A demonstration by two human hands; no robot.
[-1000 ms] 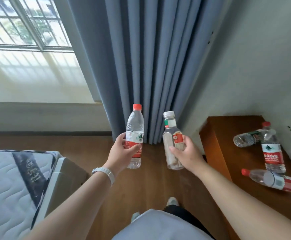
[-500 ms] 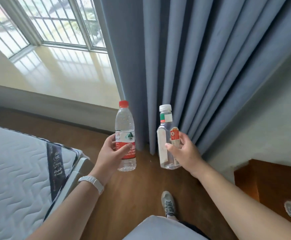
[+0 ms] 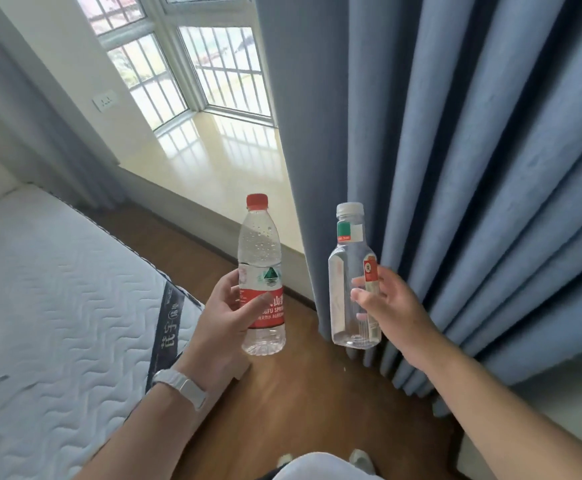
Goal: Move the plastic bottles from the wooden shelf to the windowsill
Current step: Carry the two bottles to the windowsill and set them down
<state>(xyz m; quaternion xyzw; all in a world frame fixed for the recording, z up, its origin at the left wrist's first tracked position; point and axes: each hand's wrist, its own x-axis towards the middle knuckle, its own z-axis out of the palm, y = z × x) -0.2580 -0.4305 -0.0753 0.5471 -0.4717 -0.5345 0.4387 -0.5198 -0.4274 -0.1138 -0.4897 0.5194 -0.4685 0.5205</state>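
Bottles (image 3: 262, 271) | upright, caps up | gripped by hands (image 3: 225, 317)

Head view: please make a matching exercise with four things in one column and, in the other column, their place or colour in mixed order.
1. red-capped bottle
2. white-capped bottle
3. curtain
4. mattress

A. blue, hanging on the right
B. held in the left hand
C. white, at lower left
D. held in the right hand

Pairs: 1-B, 2-D, 3-A, 4-C
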